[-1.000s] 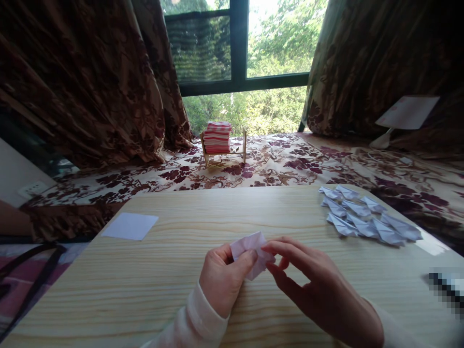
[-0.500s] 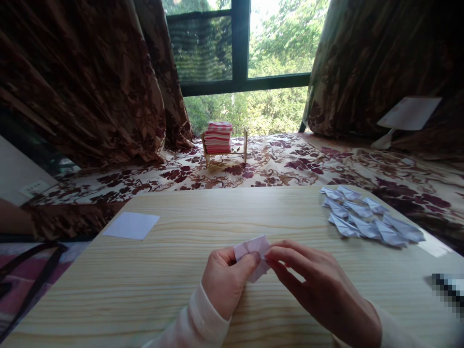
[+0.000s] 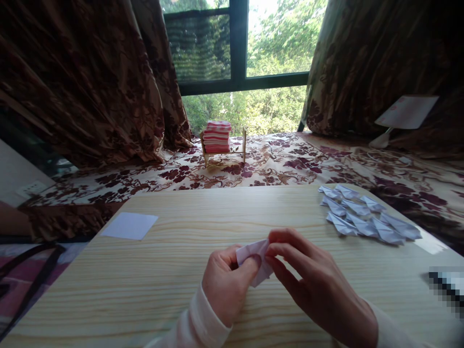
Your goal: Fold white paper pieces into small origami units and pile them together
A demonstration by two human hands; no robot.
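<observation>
A small piece of folded white paper (image 3: 253, 251) is held just above the wooden table (image 3: 174, 285), near its front middle. My left hand (image 3: 226, 282) pinches the paper's left side between thumb and fingers. From the right, my right hand (image 3: 311, 280) grips the paper's right edge with its fingertips closed on it. Much of the paper is hidden behind the fingers.
A flat white paper square (image 3: 129, 225) lies at the table's left. Several folded white paper pieces (image 3: 366, 220) lie in a heap at the right. A blurred dark object (image 3: 447, 285) sits at the right edge. Beyond the table, a small wooden rack with striped cloths (image 3: 219, 138) stands on patterned fabric.
Both hands have drawn closer together on the paper, and my right fingers have closed over more of its right side. The paper looks more tightly folded.
</observation>
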